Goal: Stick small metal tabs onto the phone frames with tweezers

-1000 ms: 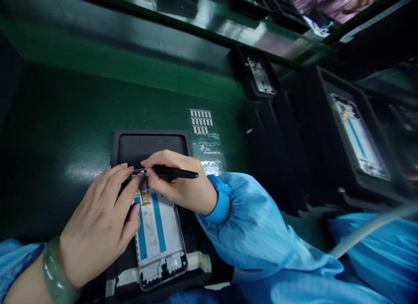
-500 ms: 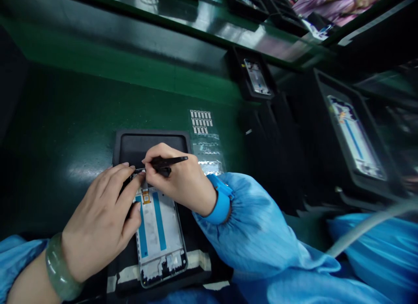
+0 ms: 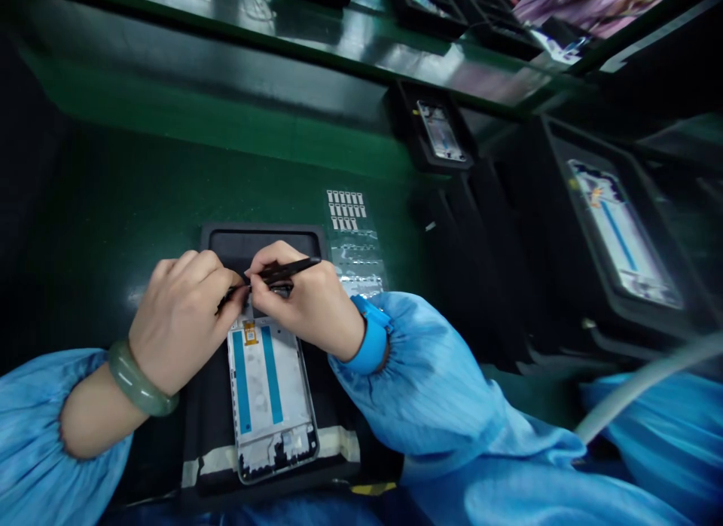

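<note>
Apparently busy with a fine, close-up step at the far end of the phone frame (image 3: 254,390), probably setting or adjusting something too small to make out. Gripping a slim black tool (image 3: 297,268) pen-fashion in the right hand (image 3: 305,300), with thumb and forefinger closed around the shaft. Bending the fingers of the left hand (image 3: 184,322) in beside the tip; cannot tell whether pinching anything or merely steadying, with the contact point hidden.

Find the phone frame lying on the black tray (image 3: 208,409), reaching almost to the tray's near edge, with two blue strips (image 3: 271,375) and an orange piece (image 3: 250,333) uncovered. Note also, on the green desk (image 3: 158,198) just beside the tray's far right corner, a clear sheet (image 3: 355,259) bearing small white pieces (image 3: 346,209).

Judging by the pose, for the next move: best to steady the wrist, aim the tip precisely, press lightly, and leave room between left fingertips and tool.
</note>
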`<action>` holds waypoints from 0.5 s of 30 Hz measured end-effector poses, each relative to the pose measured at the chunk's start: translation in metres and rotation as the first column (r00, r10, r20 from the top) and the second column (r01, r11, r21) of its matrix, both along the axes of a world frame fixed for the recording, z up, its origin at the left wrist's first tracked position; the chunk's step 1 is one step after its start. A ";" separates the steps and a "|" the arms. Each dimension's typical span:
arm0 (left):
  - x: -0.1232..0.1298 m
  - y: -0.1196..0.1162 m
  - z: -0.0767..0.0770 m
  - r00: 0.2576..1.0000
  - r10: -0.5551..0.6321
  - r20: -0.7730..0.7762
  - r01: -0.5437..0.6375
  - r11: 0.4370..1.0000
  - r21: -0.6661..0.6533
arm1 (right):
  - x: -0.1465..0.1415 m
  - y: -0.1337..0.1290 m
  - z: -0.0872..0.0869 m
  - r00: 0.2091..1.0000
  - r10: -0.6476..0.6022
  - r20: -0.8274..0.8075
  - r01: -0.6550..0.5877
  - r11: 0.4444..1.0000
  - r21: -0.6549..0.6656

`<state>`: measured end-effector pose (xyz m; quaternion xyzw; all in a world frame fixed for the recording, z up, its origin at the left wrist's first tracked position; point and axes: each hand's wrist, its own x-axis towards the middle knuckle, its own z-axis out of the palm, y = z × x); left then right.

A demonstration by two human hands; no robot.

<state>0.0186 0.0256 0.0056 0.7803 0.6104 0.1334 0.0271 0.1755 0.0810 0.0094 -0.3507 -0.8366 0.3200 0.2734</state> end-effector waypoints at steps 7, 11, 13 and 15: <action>-0.003 0.001 0.004 1.000 0.013 0.028 -0.011 0.998 -0.064 | 0.003 0.005 -0.001 0.997 0.036 -0.068 -0.040 0.998 -0.052; -0.008 -0.006 0.000 0.991 -0.020 0.129 0.038 0.990 -0.134 | 0.010 0.013 -0.010 0.977 0.022 -0.214 -0.075 0.966 -0.246; -0.008 -0.010 -0.002 0.987 -0.002 0.160 0.024 0.991 -0.135 | 0.012 0.015 -0.012 0.969 0.021 -0.246 -0.093 0.955 -0.282; -0.006 -0.013 -0.003 0.984 0.012 0.176 0.010 0.992 -0.124 | 0.011 0.015 -0.013 0.965 0.040 -0.260 -0.108 0.962 -0.251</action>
